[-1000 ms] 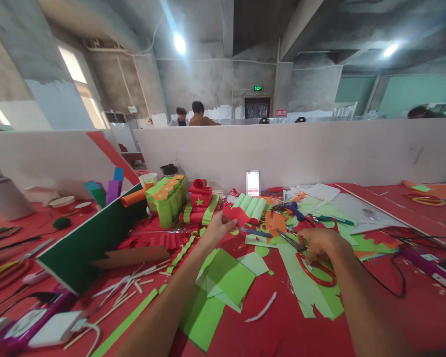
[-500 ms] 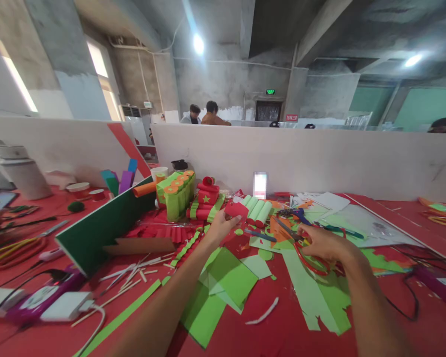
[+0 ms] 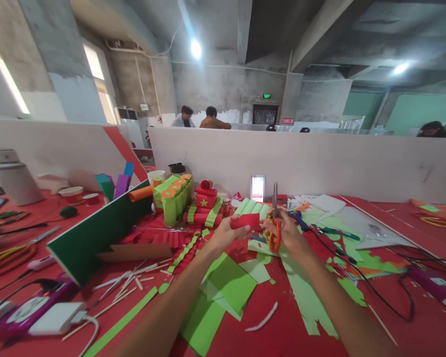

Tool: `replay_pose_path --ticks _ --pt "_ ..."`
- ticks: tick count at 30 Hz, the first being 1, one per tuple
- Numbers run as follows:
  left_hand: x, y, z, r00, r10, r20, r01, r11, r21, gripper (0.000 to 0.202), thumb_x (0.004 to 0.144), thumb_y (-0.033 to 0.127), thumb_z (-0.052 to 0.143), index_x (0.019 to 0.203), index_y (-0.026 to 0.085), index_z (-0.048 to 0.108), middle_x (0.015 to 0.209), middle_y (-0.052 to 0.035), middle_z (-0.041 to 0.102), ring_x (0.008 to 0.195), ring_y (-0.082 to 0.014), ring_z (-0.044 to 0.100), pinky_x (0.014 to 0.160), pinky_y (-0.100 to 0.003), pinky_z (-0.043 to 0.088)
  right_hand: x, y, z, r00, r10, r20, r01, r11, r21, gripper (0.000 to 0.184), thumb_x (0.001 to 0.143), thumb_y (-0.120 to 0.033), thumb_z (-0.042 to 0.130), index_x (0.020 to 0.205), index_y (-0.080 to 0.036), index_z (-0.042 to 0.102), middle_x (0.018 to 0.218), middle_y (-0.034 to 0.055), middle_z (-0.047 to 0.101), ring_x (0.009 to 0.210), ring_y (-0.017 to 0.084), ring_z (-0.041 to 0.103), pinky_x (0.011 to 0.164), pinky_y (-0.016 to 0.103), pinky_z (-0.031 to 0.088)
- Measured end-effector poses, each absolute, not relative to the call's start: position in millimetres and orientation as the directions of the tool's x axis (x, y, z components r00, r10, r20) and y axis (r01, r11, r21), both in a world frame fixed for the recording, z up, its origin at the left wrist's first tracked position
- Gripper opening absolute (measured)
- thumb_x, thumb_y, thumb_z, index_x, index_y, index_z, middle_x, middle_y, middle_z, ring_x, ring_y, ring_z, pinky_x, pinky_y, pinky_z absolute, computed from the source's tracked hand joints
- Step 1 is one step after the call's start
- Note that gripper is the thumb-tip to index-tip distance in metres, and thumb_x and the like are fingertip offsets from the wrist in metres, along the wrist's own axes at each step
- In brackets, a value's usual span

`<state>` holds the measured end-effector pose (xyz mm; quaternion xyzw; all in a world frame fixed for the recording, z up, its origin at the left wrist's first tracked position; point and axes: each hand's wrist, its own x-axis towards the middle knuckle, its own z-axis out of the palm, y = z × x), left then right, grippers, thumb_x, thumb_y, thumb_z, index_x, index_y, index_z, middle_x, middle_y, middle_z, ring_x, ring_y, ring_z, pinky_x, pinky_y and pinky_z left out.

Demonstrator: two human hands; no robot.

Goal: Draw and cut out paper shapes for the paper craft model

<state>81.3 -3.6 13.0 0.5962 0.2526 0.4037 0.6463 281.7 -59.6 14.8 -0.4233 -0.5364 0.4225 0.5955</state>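
My left hand [image 3: 226, 234] pinches a small red paper piece [image 3: 248, 221] between thumb and fingers. Close to its right edge is my right hand [image 3: 285, 232], which grips orange-handled scissors [image 3: 274, 236] with the blades pointing up and close together. The right fingertips reach the paper's edge, but whether they touch it I cannot tell. Just behind the hands lie pale green paper rolls [image 3: 253, 208]. To their left sits a red roll bundle [image 3: 204, 201] with green bands and a star. Green paper sheets [image 3: 232, 278] lie below, between my forearms.
Green rolls with orange tops [image 3: 174, 197] stand beside a dark green board [image 3: 96, 238]. White sticks [image 3: 128, 285] and a purple power strip [image 3: 31, 307] lie at left. A lit phone [image 3: 257, 188] leans against the white partition [image 3: 319, 158]. A black cable [image 3: 367, 277] runs across the right side.
My right hand has lifted the scissors from the paper scraps and brought them left, blades now upward, beside the red paper. The left hand has moved slightly right with the paper.
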Motion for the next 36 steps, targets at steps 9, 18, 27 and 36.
replay_pose_path --ticks 9,18,27,36 --pt "83 -6 4 0.609 0.77 0.192 -0.022 -0.226 0.974 0.041 0.074 0.052 0.071 0.082 0.013 0.066 0.071 -0.0019 0.062 0.059 -0.0114 0.055 0.055 -0.022 0.042 275 -49 -1 0.155 0.943 0.294 -0.081 0.309 -0.948 0.041 0.065 -0.034 0.082 0.094 -0.024 0.055 0.073 -0.0043 0.063 0.054 0.012 0.058 0.053 0.024 0.048" --pt "83 -8 11 0.648 0.71 0.275 0.099 -0.437 0.894 0.042 0.076 0.053 0.067 0.067 0.016 0.05 0.064 0.0054 0.041 0.056 -0.0081 0.035 0.052 -0.022 0.028 273 -48 -1 -0.059 0.936 0.348 0.124 0.353 -0.927 0.035 0.068 -0.026 0.079 0.097 -0.021 0.059 0.077 -0.0006 0.066 0.071 0.016 0.062 0.062 0.025 0.047" --pt "81 -7 9 0.695 0.696 0.181 0.215 -0.442 0.871 0.044 0.078 0.056 0.062 0.067 0.016 0.05 0.061 0.0052 0.041 0.055 -0.009 0.036 0.05 -0.023 0.026 272 -47 -4 -0.074 0.935 0.348 0.119 0.354 -0.927 0.038 0.069 -0.028 0.08 0.1 -0.021 0.059 0.08 -0.0013 0.065 0.07 0.014 0.06 0.062 0.025 0.047" --pt "78 0 13 0.508 0.823 0.255 0.04 -0.318 0.947 0.038 0.077 0.052 0.066 0.085 0.014 0.062 0.07 -0.0011 0.061 0.058 -0.0132 0.053 0.053 -0.023 0.04 272 -49 1 -0.012 0.956 0.294 0.049 0.294 -0.955 0.046 0.073 -0.047 0.076 0.106 -0.023 0.054 0.065 -0.0068 0.051 0.045 0.008 0.042 0.041 0.021 0.033"
